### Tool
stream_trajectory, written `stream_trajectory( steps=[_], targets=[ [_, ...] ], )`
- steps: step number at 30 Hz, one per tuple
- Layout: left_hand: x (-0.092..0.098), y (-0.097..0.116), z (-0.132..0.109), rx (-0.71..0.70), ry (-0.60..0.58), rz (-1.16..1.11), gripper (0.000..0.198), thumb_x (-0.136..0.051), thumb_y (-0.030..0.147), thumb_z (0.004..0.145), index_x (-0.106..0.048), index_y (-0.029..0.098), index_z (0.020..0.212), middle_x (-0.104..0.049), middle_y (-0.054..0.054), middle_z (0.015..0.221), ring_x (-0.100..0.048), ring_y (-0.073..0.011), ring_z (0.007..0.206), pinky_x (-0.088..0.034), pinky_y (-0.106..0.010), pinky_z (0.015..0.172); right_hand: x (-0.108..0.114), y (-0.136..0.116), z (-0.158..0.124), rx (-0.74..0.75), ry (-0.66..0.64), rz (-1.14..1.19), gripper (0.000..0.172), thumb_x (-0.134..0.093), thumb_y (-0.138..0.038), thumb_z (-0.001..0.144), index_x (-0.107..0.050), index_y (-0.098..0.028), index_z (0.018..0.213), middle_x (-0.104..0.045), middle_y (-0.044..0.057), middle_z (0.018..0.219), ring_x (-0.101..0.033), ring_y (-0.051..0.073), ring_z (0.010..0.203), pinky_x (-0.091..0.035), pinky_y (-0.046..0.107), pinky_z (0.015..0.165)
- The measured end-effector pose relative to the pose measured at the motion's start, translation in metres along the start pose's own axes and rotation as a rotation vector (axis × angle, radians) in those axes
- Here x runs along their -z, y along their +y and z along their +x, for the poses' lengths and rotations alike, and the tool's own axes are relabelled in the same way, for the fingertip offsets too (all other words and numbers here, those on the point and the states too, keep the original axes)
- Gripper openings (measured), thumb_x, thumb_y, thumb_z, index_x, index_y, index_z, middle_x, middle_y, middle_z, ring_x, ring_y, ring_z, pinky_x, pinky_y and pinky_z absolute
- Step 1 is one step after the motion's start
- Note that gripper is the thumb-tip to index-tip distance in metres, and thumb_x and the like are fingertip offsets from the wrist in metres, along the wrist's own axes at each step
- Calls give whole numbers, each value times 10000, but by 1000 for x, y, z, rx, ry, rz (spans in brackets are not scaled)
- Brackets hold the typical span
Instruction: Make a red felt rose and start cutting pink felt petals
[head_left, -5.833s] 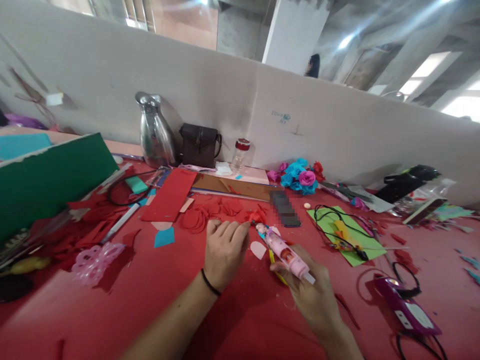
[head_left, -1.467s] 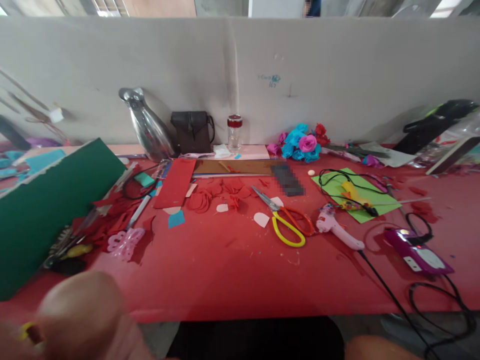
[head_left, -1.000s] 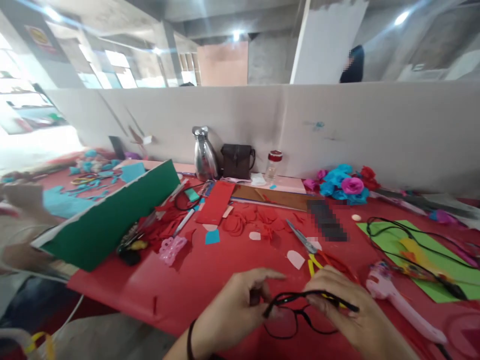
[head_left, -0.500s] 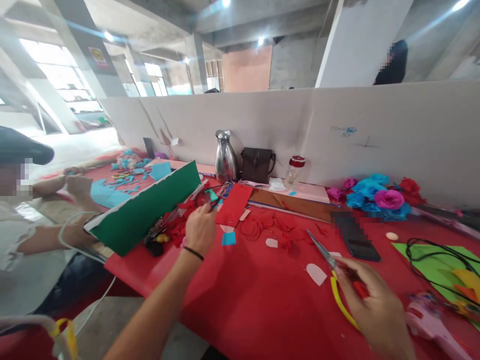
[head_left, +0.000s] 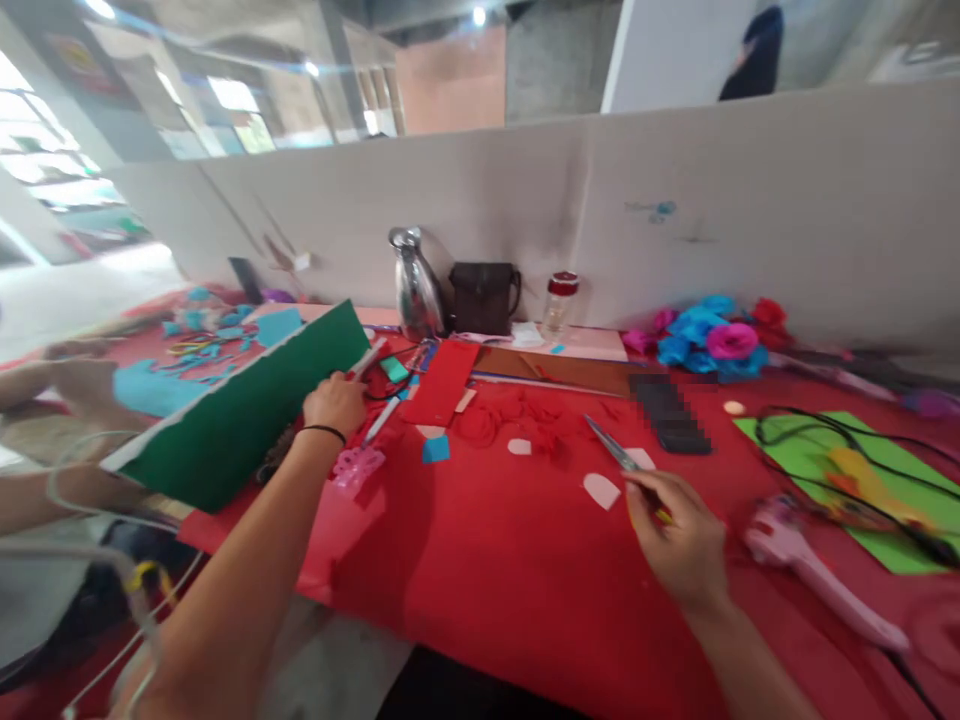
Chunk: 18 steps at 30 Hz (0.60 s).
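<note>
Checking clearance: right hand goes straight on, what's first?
Past the scissors in the right hand, likely the pink paper beside them, then the brown strip; depth is unclear.

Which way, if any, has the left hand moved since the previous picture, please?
Yes, the left hand has moved left, farther from the large red card.

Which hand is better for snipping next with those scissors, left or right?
Probably the right hand: it is holding the scissors. The left hand is farther from them, over beside the green board.
</note>
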<state>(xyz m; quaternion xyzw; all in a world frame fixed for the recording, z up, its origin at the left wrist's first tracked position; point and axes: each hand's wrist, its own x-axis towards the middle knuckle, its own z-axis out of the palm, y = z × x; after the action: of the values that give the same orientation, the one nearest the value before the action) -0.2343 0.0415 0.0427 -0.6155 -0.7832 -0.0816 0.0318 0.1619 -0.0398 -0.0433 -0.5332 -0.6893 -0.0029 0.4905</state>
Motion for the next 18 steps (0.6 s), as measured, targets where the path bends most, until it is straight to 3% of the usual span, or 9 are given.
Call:
stream_trajectory(
  steps=[2,6,8,10,15,18],
  targets=[
    [-3,27,-9,-147,44,-87,342,-441,113,797,-705,135,1012,-649,-152,1070,-604,-290,992,-442,-378,876,-1,-4,2,-25,-7,24,195,-477,-287,874,-654,-205,867,-680,73,817,-638,196,735,-524,333,679],
    [-25,102,-39,-418,-168,-327,233,-537,142,776,-746,215,847,-729,-42,887,-653,-193,854,-474,-260,794,-1,-8,5,-39,11,43,180,-486,-259,863,-659,-211,843,-675,66,786,-635,194,722,-524,330,662],
    [-37,135,-53,-454,-197,-344,193,-576,150,755,-750,202,822,-732,-68,899,-654,-216,877,-474,-274,797,0,-8,5,-38,10,53,179,-484,-248,861,-659,-211,843,-679,69,793,-640,198,743,-525,336,685],
    [-47,158,-62,-398,-183,-305,178,-597,206,762,-744,175,857,-718,-113,954,-641,-246,935,-474,-292,794,1,-8,4,-41,8,55,180,-478,-233,863,-656,-209,854,-680,72,811,-642,198,764,-522,341,714],
    [-60,177,-65,-328,-179,-323,197,-541,166,770,-735,179,802,-708,-122,949,-640,-245,926,-463,-294,754,0,-11,3,-81,-5,103,169,-485,-213,849,-653,-201,844,-667,68,804,-620,187,735,-501,324,687],
    [-61,180,-58,-311,-191,-417,186,-555,136,733,-730,197,735,-725,-86,849,-647,-229,846,-455,-288,718,-3,-17,15,-211,-50,214,153,-506,-233,831,-655,-200,827,-660,57,790,-593,173,686,-480,304,648]
  ],
)
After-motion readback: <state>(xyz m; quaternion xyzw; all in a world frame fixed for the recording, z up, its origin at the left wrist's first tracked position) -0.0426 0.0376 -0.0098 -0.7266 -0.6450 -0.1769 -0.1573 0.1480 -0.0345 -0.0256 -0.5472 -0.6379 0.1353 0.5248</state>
